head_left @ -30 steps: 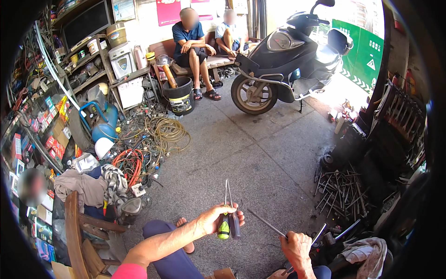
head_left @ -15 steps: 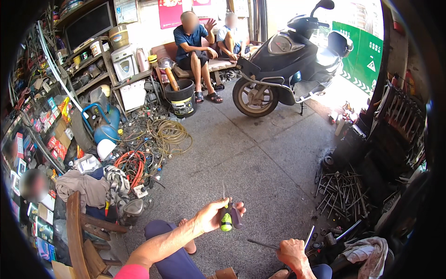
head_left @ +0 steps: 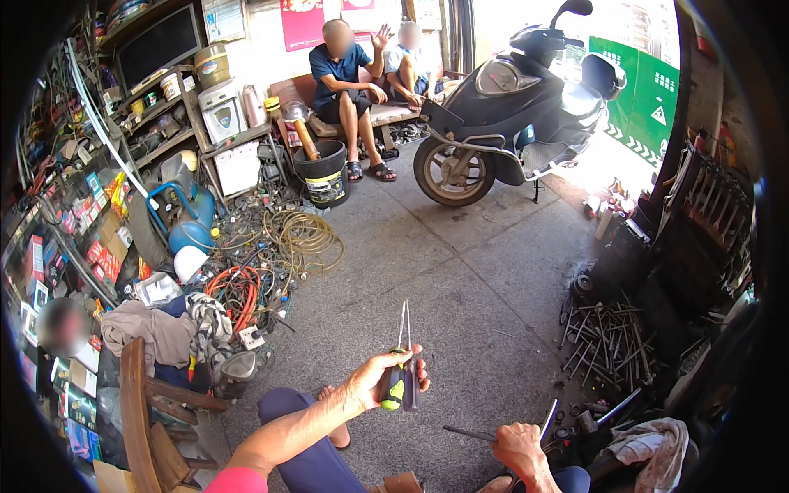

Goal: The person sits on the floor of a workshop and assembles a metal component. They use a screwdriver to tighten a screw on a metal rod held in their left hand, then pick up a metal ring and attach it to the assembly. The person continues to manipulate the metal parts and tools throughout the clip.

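My left hand (head_left: 374, 382) is closed around two screwdrivers, held upright in front of me. One screwdriver (head_left: 394, 389) has a green and black handle; the other screwdriver (head_left: 412, 391) has a dark purplish handle. Their thin shafts point away from me, close together. Lower and to the right, my right hand (head_left: 519, 446) is a fist around a dark metal rod (head_left: 468, 432), whose thin end sticks out to the left. The rod's other end is hidden by the fist. Just beyond this hand stands a shiny metal bar (head_left: 548, 417).
A dark scooter (head_left: 501, 123) stands ahead on the stone floor (head_left: 427, 271). Two people sit on a bench behind it. Loose metal tools (head_left: 608, 341) lie at right, near a rag (head_left: 649, 452). Coiled hoses (head_left: 304, 238), a black bucket (head_left: 321, 172) and a wooden chair (head_left: 134, 411) occupy the left.
My left hand has turned the screwdrivers so both shafts now show, pointing away. My right hand keeps its grip on the rod. The seated person's raised hand has shifted slightly.
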Tool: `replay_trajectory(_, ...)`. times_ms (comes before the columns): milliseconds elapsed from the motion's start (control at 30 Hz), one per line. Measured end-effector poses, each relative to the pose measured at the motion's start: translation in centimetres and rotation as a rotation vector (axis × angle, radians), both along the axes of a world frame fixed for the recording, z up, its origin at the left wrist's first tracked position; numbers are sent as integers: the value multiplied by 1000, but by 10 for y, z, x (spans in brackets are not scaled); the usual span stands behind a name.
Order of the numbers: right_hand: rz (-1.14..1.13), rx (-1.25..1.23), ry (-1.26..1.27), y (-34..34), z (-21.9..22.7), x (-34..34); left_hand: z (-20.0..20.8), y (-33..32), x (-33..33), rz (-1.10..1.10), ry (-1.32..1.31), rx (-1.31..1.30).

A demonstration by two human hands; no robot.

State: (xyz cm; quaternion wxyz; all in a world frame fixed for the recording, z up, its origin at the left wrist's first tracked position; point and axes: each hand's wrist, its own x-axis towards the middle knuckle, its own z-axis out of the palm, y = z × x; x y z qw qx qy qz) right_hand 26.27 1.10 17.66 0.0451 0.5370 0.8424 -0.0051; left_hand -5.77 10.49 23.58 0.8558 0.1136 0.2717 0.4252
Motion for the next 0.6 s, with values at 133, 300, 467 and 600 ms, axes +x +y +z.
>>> replay_trajectory(133, -94, -176, 6, 5, -8, -2, -2, 1, -1, -50, -15, 5)
replay_trajectory(300, -150, -329, -34, 6, 23, -13, -1, 0, 0, -47, 102, -58)
replay_trajectory(467, -153, -304, -28, 5, 6, -6, -16, 3, -5, -47, 288, -227)
replay_trajectory(600, -232, -106, 286, 6, 9, 8, 2, -5, -3, -55, 326, -225)
